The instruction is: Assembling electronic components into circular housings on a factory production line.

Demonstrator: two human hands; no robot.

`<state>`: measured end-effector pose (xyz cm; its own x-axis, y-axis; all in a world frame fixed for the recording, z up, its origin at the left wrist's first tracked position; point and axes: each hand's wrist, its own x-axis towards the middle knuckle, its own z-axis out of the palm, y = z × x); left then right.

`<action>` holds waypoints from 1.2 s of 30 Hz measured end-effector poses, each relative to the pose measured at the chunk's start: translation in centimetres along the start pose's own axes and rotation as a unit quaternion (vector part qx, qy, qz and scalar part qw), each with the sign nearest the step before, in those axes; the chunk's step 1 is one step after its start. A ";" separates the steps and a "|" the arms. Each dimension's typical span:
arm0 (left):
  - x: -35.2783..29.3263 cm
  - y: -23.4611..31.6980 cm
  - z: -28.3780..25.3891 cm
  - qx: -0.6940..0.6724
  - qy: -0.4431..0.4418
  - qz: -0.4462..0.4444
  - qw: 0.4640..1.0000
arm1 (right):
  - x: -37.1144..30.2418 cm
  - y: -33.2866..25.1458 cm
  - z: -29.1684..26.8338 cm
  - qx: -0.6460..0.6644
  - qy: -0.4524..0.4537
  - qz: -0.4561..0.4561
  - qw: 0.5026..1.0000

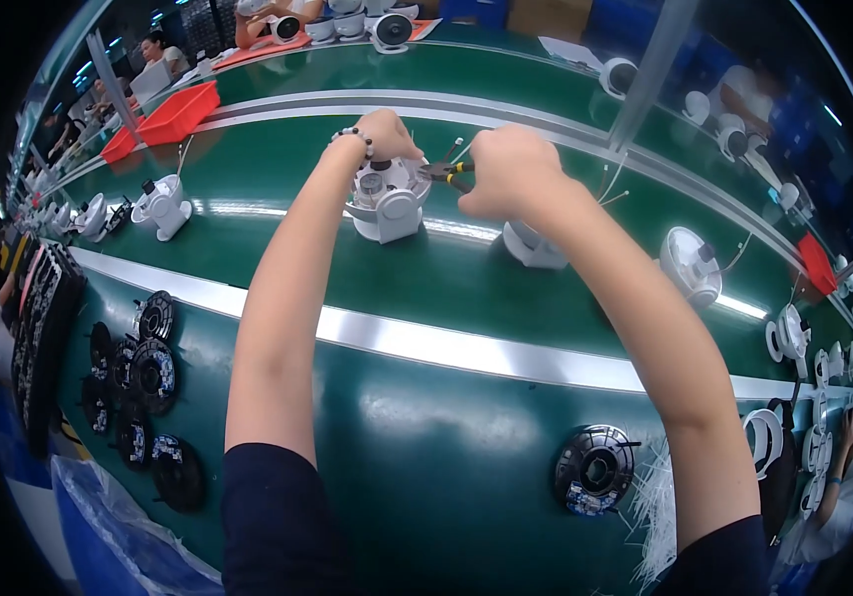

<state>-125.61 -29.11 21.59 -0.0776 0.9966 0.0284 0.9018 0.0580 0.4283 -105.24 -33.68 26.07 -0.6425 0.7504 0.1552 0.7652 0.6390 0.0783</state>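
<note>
A white camera housing (399, 211) stands upright on the green belt, its round shell turned upward with parts inside showing. Curled over its far rim is my left hand (384, 136), a beaded bracelet on the wrist; its fingertips are partly hidden. My right hand (518, 171) is closed round the yellow-and-black handles of small cutting pliers (454, 172). The pliers' jaws point left, at the right edge of the shell, near my left fingers. Thin wires with white ends rise beside the jaws. Below my right hand stands another white housing (534, 245), partly covered.
More white housings (160, 207) (691, 266) line the belt on both sides. Black round parts with circuit boards (153, 375) lie at near left, and one black disc (595, 469) at near right beside white strips (657, 512). Red trays (178, 113) sit beyond; co-workers are around.
</note>
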 end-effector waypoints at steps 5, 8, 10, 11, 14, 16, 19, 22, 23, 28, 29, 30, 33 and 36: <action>-0.7 0.6 0.0 -0.056 0.038 -0.003 0.998 | 0.8 -0.5 0.7 -0.016 -0.003 0.011 1.000; -0.8 1.0 -0.1 -0.050 0.027 0.011 0.998 | 1.1 -0.6 0.8 -0.016 -0.008 0.031 0.999; -0.9 1.0 0.3 -0.062 0.034 0.023 0.997 | 1.4 -0.6 1.0 -0.018 -0.011 0.026 0.999; -0.9 1.0 0.4 -0.075 0.043 0.037 0.996 | 1.4 -0.6 1.1 -0.022 -0.014 0.022 0.999; -0.7 1.8 0.8 -0.057 0.079 0.057 0.994 | 0.6 0.0 1.2 -0.036 0.026 -0.008 0.999; -0.7 2.5 0.8 -0.073 0.163 0.072 0.981 | -1.0 1.6 -0.2 -0.033 0.050 0.006 0.998; -4.1 6.5 1.1 -0.251 0.359 0.141 0.888 | -7.1 6.1 -3.7 -0.026 0.157 0.012 0.987; -10.1 12.8 4.1 -0.433 0.183 0.255 0.845 | -19.4 10.7 -7.9 0.025 0.233 -0.068 0.970; -11.6 15.7 6.9 -0.418 0.140 0.300 0.846 | -23.9 11.4 -8.5 0.119 0.238 -0.086 0.960; -16.8 27.1 16.9 -0.213 -0.192 0.483 0.827 | -41.2 7.8 -5.3 0.303 -0.008 0.021 0.953; -16.5 27.6 17.7 -0.207 -0.200 0.484 0.827 | -43.3 6.0 -2.8 0.349 -0.041 0.037 0.935; -15.8 29.0 18.1 -0.127 -0.166 0.492 0.845 | -45.3 3.8 -0.9 0.343 -0.046 0.037 0.938; -10.3 32.2 19.2 -0.090 0.082 0.455 0.882 | -47.7 -0.8 3.9 0.376 -0.022 0.078 0.923; -5.2 30.4 20.4 0.121 0.117 0.292 0.942 | -45.9 -2.8 6.0 0.330 -0.028 0.087 0.939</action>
<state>-89.08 -31.37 16.01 0.3952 0.8247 0.4046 0.8881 -0.4555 0.0609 -78.15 -68.90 12.82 -0.5250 0.8493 0.0550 0.6788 0.4568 -0.5749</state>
